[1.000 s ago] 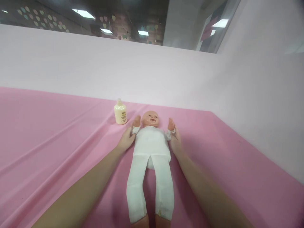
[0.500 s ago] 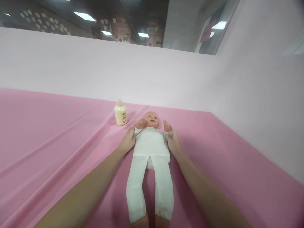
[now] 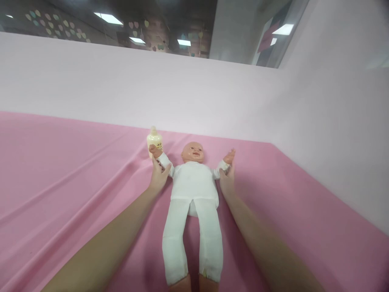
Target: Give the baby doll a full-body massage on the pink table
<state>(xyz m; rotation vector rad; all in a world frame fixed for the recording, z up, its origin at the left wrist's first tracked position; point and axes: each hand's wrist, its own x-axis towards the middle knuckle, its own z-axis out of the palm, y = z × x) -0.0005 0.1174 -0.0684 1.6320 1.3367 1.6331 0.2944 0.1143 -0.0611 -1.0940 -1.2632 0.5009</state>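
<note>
A baby doll in white clothes lies on its back, head toward the wall, with its arms spread out to both sides. My left hand is closed around the doll's arm on the left, thumb on the near side. On the other side, my right hand grips the doll's arm near the wrist. The fingers behind each sleeve are partly hidden. Just behind the doll's left-side hand stands a pale yellow lotion bottle, its label partly covered.
A pink cloth with folds on the left covers the surface. White walls rise behind and at the right. Above the back wall, a window shows ceiling lights and heart-shaped decorations.
Both my hands have moved the doll's arms outward, away from its body and head. The doll's left-side hand now overlaps the bottle. The doll's body and legs have stayed in place.
</note>
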